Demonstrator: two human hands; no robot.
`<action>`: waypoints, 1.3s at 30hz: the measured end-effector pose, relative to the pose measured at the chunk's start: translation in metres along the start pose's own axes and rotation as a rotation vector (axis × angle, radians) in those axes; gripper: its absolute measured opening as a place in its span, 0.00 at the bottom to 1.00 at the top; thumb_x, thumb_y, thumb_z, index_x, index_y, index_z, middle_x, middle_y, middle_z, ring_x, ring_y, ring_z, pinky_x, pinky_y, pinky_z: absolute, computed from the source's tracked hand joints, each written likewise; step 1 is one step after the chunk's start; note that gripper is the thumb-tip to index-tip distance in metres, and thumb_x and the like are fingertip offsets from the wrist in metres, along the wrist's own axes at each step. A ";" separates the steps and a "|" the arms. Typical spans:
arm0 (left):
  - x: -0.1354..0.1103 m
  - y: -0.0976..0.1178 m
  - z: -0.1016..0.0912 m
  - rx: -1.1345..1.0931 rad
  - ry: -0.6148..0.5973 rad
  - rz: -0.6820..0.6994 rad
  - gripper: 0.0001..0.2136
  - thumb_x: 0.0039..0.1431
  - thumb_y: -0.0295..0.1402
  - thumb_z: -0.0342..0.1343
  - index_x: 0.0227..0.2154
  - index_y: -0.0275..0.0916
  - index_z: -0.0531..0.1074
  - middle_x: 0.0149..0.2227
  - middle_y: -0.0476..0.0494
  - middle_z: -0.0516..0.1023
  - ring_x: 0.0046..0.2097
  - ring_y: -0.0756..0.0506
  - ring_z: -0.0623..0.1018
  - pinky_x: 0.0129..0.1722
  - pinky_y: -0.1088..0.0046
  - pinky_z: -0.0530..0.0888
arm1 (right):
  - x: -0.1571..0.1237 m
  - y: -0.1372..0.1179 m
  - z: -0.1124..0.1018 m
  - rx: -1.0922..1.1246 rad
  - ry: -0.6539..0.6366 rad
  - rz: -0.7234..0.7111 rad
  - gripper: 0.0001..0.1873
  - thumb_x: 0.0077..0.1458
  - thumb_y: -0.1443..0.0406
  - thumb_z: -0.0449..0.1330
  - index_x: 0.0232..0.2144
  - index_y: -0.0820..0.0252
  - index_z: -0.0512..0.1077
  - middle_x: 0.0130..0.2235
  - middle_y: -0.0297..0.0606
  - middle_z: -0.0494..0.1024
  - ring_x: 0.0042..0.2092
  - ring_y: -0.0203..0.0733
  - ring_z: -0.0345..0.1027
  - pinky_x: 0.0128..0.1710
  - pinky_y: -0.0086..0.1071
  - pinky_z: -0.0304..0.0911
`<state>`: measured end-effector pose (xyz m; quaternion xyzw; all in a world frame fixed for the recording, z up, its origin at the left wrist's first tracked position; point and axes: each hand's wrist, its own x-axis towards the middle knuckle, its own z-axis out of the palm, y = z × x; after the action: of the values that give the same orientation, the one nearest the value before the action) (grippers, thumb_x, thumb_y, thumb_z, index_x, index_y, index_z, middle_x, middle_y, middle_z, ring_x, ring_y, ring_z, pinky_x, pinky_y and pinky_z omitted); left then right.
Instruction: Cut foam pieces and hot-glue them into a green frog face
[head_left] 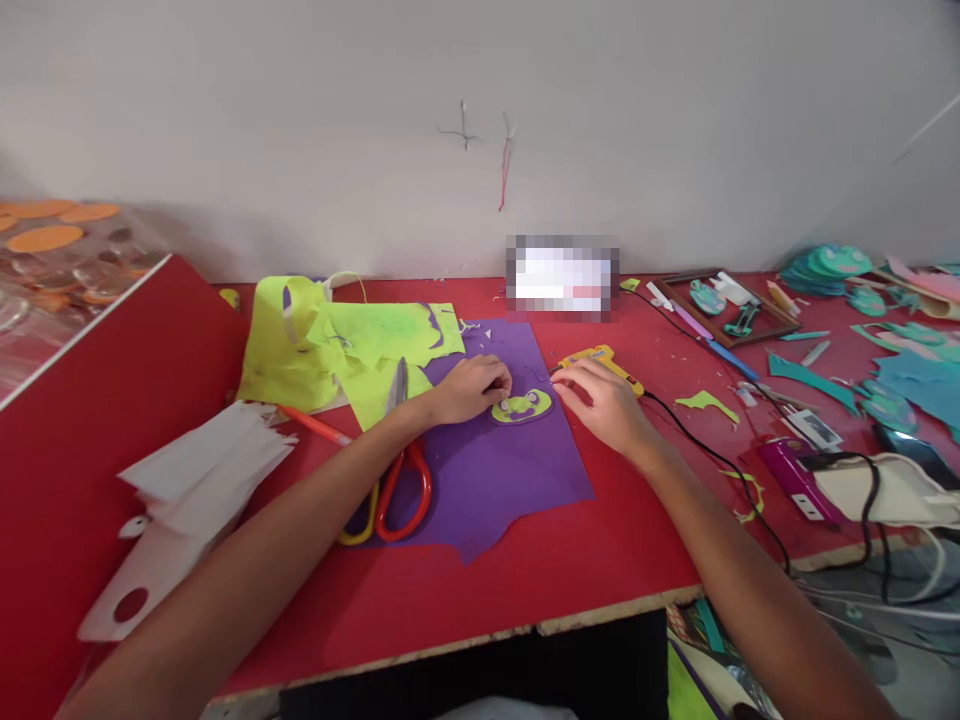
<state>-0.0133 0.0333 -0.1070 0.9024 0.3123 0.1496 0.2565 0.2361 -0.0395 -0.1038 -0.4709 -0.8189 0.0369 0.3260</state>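
Observation:
A small yellow-green and purple face cutout [523, 406] with two round eyes lies on a purple sheet [495, 480]. My left hand [474, 388] is at the cutout's left end, fingers curled together; whatever they pinch is too small to make out. On the cutout's right, my right hand [600, 402] has thumb and fingertips brought together, perhaps on a thin strand I cannot identify. Just behind that hand lies a yellow glue gun [604, 362] with a black cord. Scissors [405, 490] with red and yellow handles rest under my left forearm, on the purple sheet.
Yellow-green sheets [300, 350] with cut-outs lie at the back left. White paper pieces [202, 480] are stacked by the red side panel [112, 430]. At right are a dark tray [727, 310], teal cutouts [825, 262], a magenta power strip [799, 482] and loose cords.

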 end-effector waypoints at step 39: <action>-0.003 0.005 0.007 -0.507 0.246 0.037 0.04 0.63 0.32 0.54 0.38 0.39 0.65 0.34 0.48 0.71 0.34 0.51 0.70 0.35 0.74 0.68 | 0.005 -0.013 0.008 0.534 -0.170 0.391 0.25 0.65 0.48 0.55 0.24 0.59 0.70 0.25 0.35 0.75 0.25 0.36 0.61 0.26 0.32 0.53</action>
<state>-0.0100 0.0259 -0.1101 0.7899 0.2772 0.3360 0.4316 0.2206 -0.0407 -0.1025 -0.5124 -0.6988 0.3510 0.3550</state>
